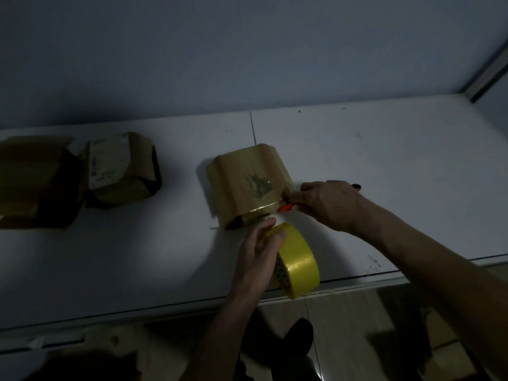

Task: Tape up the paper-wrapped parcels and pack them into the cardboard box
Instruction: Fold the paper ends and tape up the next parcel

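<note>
- At frame centre I see the paper-wrapped parcel (pixel 247 182) lying on the white table (pixel 384 166).
- My left hand (pixel 258 254) curls round the yellow tape roll (pixel 297 262), just below the parcel's near edge.
- My right hand (pixel 330 204) grips an orange-tipped cutter (pixel 286 207) at the parcel's lower right corner.
- At left, a second parcel (pixel 121 171) sits beside the open cardboard box (pixel 33 182).

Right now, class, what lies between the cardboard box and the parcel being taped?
In the head view, a second paper-wrapped parcel sits beside the cardboard box; then bare table up to the taped parcel.
</note>
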